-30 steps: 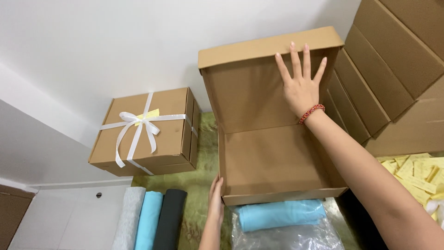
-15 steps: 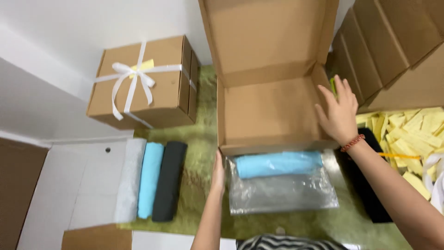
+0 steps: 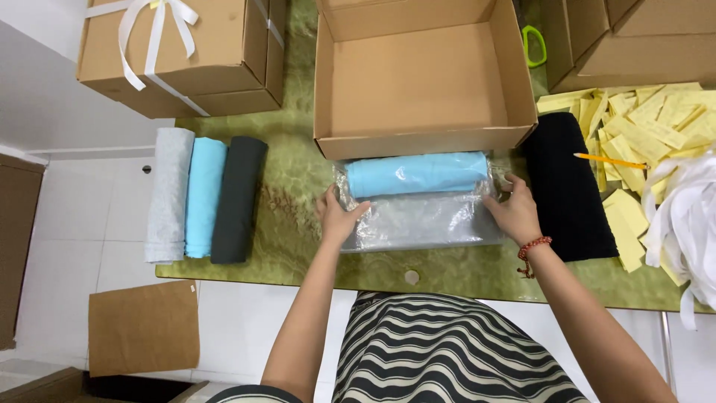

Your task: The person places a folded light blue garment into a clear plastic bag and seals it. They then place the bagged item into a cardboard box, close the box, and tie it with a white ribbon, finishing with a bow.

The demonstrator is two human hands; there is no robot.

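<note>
A: Item one, your hands?

B: Your left hand (image 3: 339,218) and right hand (image 3: 514,213) each close a grip on one end of the clear plastic bag (image 3: 425,220) holding the rolled light-blue garment (image 3: 416,174), on the tabletop (image 3: 291,194) just near of the open cardboard box (image 3: 418,82).

A: Progress?

B: Box empty, packing undone. One ribboned box (image 3: 179,52) far left looks finished; three rolled garments (image 3: 205,198) wait at left.

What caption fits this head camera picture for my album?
Left hand and right hand grip a clear plastic bag holding a rolled light-blue cloth, before an open cardboard box.
</note>
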